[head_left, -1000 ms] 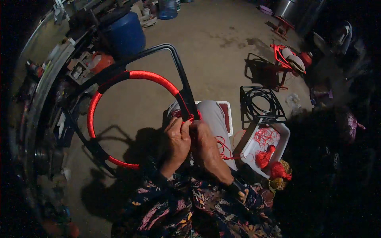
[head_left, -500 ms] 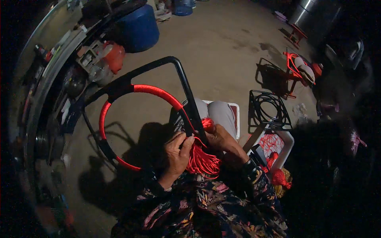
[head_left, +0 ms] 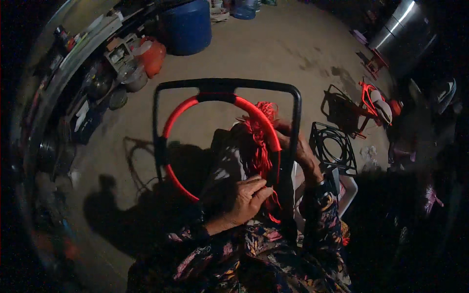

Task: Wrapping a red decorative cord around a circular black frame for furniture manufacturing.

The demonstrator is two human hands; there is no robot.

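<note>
A black square frame stands tilted up before me, with a ring inside it largely wrapped in red cord. My left hand is closed at the ring's lower right, thumb and fingers pinching red cord there; whether it also grips the ring I cannot tell. A loose bundle of red cord passes behind the ring's right side, its upper end showing beyond. My right hand reaches behind the frame's right bar, closed around that bundle, with its fingertips partly hidden.
Another black frame lies on the floor to the right, beside a white-rimmed container. Beyond it stands a red stool-like object. A blue barrel and a cluttered shelf are at the far left.
The frame has turned more squarely toward me and shifted right. My right hand has moved up and away, carrying the cord bundle behind the ring. My left hand has shifted slightly right and down.
</note>
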